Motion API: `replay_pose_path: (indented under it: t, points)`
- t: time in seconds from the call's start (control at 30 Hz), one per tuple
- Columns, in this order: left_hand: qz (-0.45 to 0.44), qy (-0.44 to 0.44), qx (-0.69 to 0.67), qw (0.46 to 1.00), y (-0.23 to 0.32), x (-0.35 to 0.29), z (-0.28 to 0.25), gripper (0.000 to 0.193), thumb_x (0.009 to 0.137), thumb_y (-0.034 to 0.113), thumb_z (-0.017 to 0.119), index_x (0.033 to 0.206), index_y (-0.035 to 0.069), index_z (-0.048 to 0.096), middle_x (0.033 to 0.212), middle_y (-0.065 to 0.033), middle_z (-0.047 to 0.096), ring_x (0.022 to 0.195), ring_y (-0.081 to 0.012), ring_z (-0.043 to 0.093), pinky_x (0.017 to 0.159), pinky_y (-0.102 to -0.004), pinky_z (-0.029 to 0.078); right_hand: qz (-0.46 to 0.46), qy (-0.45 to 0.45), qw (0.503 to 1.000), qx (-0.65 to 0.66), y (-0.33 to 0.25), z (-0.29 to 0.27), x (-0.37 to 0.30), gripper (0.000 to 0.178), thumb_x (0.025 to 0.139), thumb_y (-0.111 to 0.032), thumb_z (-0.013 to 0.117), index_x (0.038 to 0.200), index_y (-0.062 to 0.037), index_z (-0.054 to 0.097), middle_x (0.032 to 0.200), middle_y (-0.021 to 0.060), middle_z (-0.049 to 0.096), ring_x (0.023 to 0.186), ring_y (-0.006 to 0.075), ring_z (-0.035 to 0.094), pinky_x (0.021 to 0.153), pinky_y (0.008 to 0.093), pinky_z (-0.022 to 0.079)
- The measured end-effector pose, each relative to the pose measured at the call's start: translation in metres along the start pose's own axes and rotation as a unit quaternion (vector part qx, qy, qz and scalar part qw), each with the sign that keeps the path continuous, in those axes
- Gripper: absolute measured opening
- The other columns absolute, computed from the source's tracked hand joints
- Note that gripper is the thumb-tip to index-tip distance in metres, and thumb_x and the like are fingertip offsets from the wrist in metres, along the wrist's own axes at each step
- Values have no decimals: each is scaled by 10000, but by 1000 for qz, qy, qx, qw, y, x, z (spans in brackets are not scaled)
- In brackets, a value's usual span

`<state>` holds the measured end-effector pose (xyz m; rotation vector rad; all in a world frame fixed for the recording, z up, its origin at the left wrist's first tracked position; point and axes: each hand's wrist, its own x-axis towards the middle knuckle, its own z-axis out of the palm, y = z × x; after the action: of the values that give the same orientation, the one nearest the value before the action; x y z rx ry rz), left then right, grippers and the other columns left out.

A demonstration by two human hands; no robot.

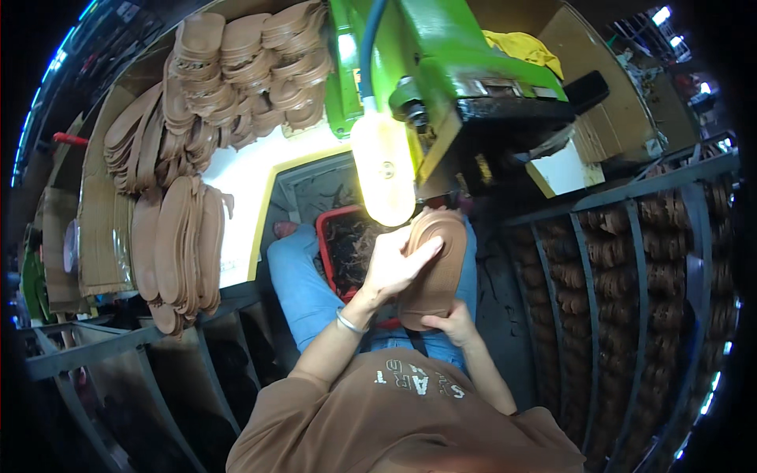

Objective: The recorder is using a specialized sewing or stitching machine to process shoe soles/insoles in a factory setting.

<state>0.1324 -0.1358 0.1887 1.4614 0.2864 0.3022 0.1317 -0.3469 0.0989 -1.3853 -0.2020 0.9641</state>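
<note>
A brown shoe sole (439,272) is held above my lap, its long side running away from me. Around its left edge wraps my left hand (390,264), closed, with the thumb lying on the upper face. My right hand (456,325) grips the near end of the sole between thumb and fingers; the fingers are partly hidden. Ragged trim shows at the sole's far end, close to the green machine (473,59). A glowing lamp (384,169) hangs just beyond my left hand.
Stacks of brown soles (181,244) line the white worktop (236,248) at left, inside cardboard walls (106,236). A red bin (322,246) of scraps stands between my legs. At right, a metal rack (579,244) holds many soles; a yellow cloth (524,49) lies behind the machine.
</note>
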Motion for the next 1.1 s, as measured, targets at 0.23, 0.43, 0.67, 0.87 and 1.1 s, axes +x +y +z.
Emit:
replay_pose_path:
  t: [0.23, 0.43, 0.67, 0.87, 1.1]
  points:
    - [-14, 39, 58, 997, 14, 10, 0, 252, 829, 102, 647, 1040, -35, 631, 885, -42, 658, 766, -62, 566, 704, -218, 473, -3, -14, 1000, 25, -12, -4, -11, 478, 693, -56, 746, 1115, 67, 558, 1049, 103, 626, 938, 148, 586, 826, 284, 472]
    - [-54, 105, -91, 989, 13, -2, 3, 236, 808, 57, 652, 1016, -52, 624, 931, -74, 644, 822, -103, 590, 765, -229, 474, -145, 139, 975, 98, -61, -63, -21, 363, 678, -68, 739, 969, -8, 529, 945, 63, 612, 851, 133, 583, 767, 260, 470]
    - [26, 79, -31, 996, 6, 5, -12, 276, 788, 33, 659, 1040, -68, 614, 959, -81, 639, 847, -108, 584, 777, -235, 473, -268, 172, 943, 95, -160, -85, 50, 220, 799, -37, 621, 982, -19, 500, 938, 79, 594, 861, 140, 586, 776, 255, 467]
    - [27, 107, -71, 991, 14, -7, -46, 239, 763, 49, 698, 970, -46, 626, 849, -62, 649, 722, -101, 596, 647, -233, 484, -241, 90, 958, 123, -188, -52, 94, 243, 799, -23, 618, 1020, -5, 519, 948, 90, 613, 857, 145, 594, 773, 262, 480]
    - [1, 172, -75, 982, 19, -32, -98, 263, 741, -22, 660, 990, -77, 596, 856, -110, 654, 774, -153, 630, 736, -254, 503, -236, 33, 961, 141, -158, 4, 102, 325, 749, -17, 630, 1058, 21, 537, 1005, 73, 609, 927, 136, 576, 854, 265, 437]
